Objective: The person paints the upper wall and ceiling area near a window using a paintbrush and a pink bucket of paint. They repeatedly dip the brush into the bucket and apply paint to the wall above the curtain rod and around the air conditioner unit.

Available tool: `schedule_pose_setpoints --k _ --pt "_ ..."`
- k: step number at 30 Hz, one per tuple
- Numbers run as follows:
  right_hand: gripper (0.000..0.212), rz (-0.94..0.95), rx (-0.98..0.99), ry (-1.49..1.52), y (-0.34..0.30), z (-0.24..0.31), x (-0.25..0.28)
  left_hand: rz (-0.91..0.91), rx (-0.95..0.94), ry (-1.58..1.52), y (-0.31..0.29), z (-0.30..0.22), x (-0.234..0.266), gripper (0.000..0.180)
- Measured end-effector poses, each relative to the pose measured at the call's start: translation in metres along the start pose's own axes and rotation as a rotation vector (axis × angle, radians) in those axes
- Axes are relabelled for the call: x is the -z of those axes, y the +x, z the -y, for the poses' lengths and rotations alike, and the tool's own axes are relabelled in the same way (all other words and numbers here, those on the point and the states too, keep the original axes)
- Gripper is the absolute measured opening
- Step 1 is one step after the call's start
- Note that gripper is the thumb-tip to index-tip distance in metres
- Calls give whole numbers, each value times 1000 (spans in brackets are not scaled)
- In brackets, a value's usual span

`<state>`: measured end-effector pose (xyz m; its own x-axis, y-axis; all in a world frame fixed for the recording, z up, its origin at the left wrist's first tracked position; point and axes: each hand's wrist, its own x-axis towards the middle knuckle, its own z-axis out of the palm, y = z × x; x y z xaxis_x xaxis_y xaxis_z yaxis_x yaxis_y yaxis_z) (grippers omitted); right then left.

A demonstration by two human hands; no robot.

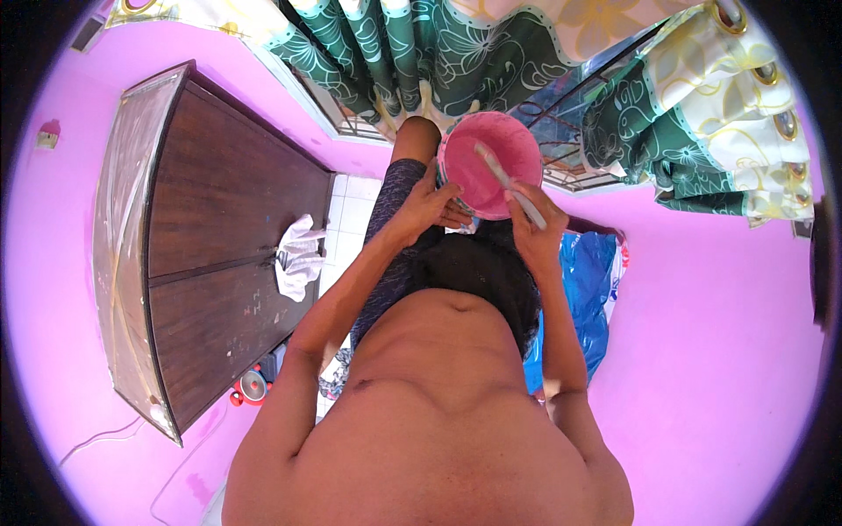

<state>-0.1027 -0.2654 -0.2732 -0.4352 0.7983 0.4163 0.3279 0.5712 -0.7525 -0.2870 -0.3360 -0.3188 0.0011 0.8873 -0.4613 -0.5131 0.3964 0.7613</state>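
A bucket (pixel 534 151) with pink paint inside rests by my raised knee, its mouth facing up toward me. My left hand (pixel 427 207) grips its near left side, thumb at the rim and fingers curled beneath. In my right hand (pixel 538 216) is a paintbrush (pixel 497 168), pinched by its pale handle. The bristle end points away from me, over the bucket's opening; whether it touches the paint I cannot tell.
Green and white curtains (pixel 491 61) hang over barred windows just beyond the bucket. A dark wooden cabinet (pixel 219 184) stands at left, a white cloth (pixel 300 257) hanging on it. Blue plastic sheeting (pixel 586 289) lies right of my legs, beside the pink wall (pixel 702 333).
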Motion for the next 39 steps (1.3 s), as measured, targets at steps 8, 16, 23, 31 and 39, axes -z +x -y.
schedule_pose_setpoints --k 8,16,23,31,39 --pt "14 -167 -178 48 -6 9 17 -44 23 43 -17 -8 -6 64" --pt "18 -215 -437 286 -21 -12 13 -30 -25 24 -17 0 -6 74" --pt "29 -375 -685 902 -29 -29 17 -340 -89 323 -37 3 -7 63" --pt "35 -392 -775 1320 -48 -39 23 -408 -136 311 -48 31 3 64" --pt "31 -253 -601 1519 -21 -18 54 -77 -92 125 -4 29 5 87"
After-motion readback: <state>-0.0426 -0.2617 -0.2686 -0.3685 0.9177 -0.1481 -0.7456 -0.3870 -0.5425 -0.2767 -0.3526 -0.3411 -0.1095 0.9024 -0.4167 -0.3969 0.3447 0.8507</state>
